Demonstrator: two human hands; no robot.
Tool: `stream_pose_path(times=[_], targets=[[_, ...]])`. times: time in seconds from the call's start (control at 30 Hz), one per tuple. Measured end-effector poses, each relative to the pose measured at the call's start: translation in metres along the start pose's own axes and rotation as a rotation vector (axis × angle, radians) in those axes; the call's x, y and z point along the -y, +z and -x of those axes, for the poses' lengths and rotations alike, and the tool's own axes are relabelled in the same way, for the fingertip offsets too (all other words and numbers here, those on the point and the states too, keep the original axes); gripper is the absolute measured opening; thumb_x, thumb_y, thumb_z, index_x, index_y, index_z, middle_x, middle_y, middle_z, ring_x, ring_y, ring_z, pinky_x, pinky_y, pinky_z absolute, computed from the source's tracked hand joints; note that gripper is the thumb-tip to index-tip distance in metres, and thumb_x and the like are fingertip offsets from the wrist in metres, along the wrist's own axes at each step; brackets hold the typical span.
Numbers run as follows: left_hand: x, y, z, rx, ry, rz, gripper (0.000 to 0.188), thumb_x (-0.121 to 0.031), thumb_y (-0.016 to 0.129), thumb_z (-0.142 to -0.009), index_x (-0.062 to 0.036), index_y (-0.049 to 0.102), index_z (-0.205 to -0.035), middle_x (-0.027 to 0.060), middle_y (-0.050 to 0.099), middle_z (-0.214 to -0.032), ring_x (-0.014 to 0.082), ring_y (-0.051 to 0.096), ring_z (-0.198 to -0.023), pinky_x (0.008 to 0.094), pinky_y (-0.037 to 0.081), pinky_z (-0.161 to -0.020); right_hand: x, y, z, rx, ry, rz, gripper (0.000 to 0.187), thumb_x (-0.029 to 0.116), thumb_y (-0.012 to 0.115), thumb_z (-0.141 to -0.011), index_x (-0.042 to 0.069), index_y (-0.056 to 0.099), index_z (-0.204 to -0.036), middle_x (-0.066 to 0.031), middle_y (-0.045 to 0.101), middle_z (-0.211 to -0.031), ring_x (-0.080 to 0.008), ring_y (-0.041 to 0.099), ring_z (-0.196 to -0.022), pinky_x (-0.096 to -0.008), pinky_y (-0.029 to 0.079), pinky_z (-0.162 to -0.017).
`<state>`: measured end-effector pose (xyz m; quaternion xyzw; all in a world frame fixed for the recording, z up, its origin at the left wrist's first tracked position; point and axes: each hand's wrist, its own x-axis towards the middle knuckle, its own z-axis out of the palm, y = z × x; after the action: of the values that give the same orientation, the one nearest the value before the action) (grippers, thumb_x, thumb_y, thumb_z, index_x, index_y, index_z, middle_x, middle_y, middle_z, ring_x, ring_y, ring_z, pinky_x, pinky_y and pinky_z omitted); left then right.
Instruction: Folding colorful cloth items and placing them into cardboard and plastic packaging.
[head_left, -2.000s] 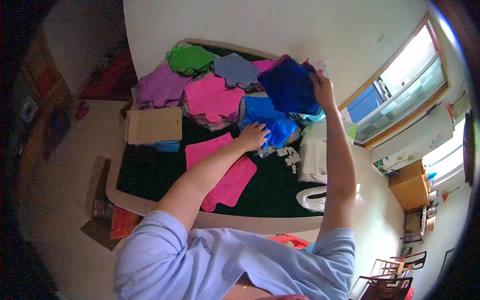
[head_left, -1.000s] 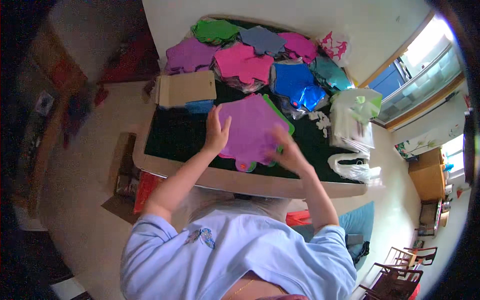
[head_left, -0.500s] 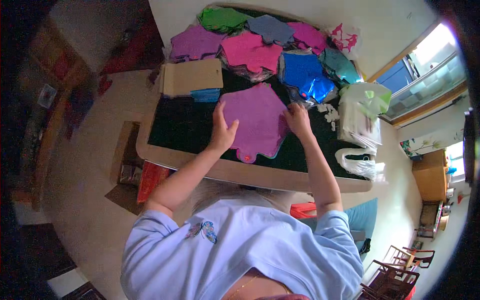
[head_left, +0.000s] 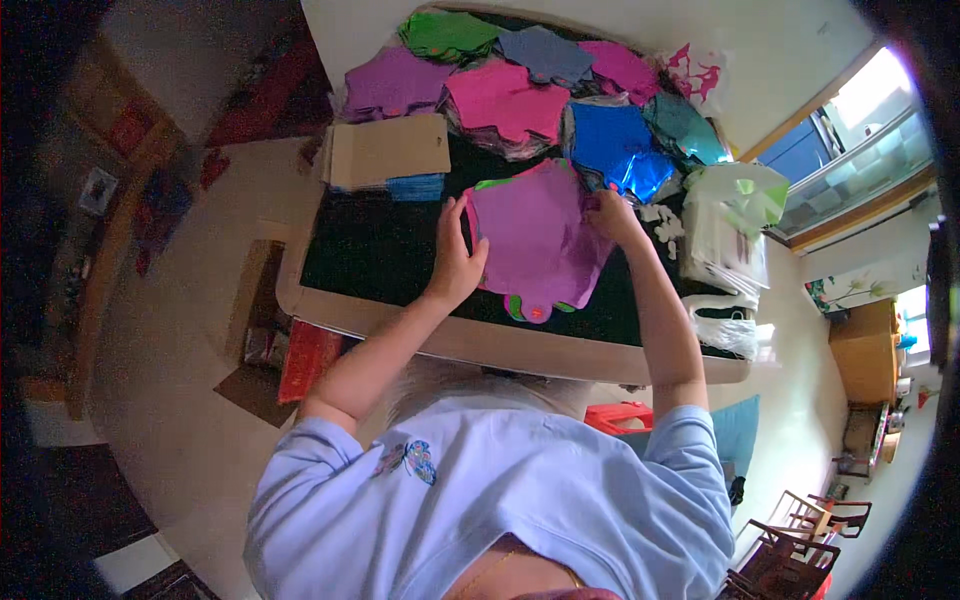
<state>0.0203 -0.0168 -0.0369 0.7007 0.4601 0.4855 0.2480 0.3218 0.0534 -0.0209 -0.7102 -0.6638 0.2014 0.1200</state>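
Note:
A stack of flat, shaped sheets [head_left: 530, 235] lies near the middle of the table, its top sheet purple and slightly shiny. Green and pink edges peek out beneath it, and a rounded tab with a red dot points toward me. My left hand [head_left: 460, 262] holds the stack's left edge, thumb over the top sheet and fingers along the side. At the upper right edge, my right hand [head_left: 612, 215] pinches the stack with bent fingers; the purple surface creases beside it. The fingertips of the right hand are partly hidden.
Shaped piles in green [head_left: 447, 36], purple [head_left: 395, 82], pink [head_left: 508, 100], blue [head_left: 607, 140] and teal [head_left: 682, 125] line the back. Brown cardboard [head_left: 390, 150] sits over blue pieces at left. White string [head_left: 725, 335] and clear plastic bags [head_left: 722, 225] lie at right.
The stack has shifted right and turned a little, with green edges now showing. Both hands have moved right with it, the right one also slightly farther from me.

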Motion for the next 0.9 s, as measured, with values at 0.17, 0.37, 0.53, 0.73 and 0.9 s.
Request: stream_pose_path(times=[0.17,0.37,0.53,0.73,0.9], targets=[[-0.003,0.008,0.012,-0.012,-0.123,0.18,0.067,-0.001,0.061,-0.074,-0.0025,0.027,-0.132,0.0173,0.034,-0.133,0.0308,0.032,-0.125,0.0392,0.023,-0.105,0.035,0.009,0.02,-0.13,-0.061,0.026,0.033,0.018,0.061,-0.073,0.003,0.055,-0.102,-0.0201,0.062,-0.089,-0.0367,0.059,-0.087,-0.0433,0.048,-0.073],[-0.02,-0.004,0.001,-0.024,0.013,0.012,0.067,-0.001,0.06,-0.074,-0.0024,0.027,-0.132,0.0179,0.035,-0.132,0.0318,0.033,-0.124,0.0397,0.026,-0.104,0.033,0.006,0.024,-0.191,-0.242,-0.011,0.024,0.021,0.055,-0.077,0.004,0.052,-0.094,-0.0232,0.06,-0.084,-0.0419,0.057,-0.086,-0.0497,0.046,-0.07],[-0.002,0.004,-0.059,0.081,0.193,-0.268,0.056,-0.008,0.061,-0.073,-0.0017,0.038,-0.124,0.0195,0.045,-0.12,0.0367,0.04,-0.114,0.0449,0.035,-0.095,0.034,-0.007,0.013,-0.045,-0.386,0.01,0.022,0.02,0.054,-0.077,0.005,0.053,-0.093,-0.0223,0.06,-0.085,-0.0395,0.058,-0.085,-0.0485,0.046,-0.071],[0.001,0.05,-0.099,0.203,-0.096,-0.641,0.034,-0.014,0.05,-0.077,0.0029,0.051,-0.106,0.0174,0.049,-0.106,0.0336,0.046,-0.1,0.0479,0.039,-0.083,0.062,0.002,0.006,-0.201,-0.247,0.126,0.031,0.02,0.061,-0.074,0.001,0.056,-0.098,-0.0215,0.057,-0.1,-0.0383,0.054,-0.094,-0.0442,0.045,-0.078],[0.001,0.072,-0.111,0.259,-0.132,-0.697,0.029,-0.015,0.047,-0.079,0.0026,0.054,-0.102,0.0156,0.049,-0.107,0.0327,0.046,-0.102,0.0487,0.039,-0.083,0.048,0.026,-0.011,-0.329,-0.246,0.139,0.023,0.017,0.059,-0.075,0.001,0.058,-0.091,-0.0224,0.058,-0.091,-0.0381,0.056,-0.088,-0.044,0.046,-0.076]])
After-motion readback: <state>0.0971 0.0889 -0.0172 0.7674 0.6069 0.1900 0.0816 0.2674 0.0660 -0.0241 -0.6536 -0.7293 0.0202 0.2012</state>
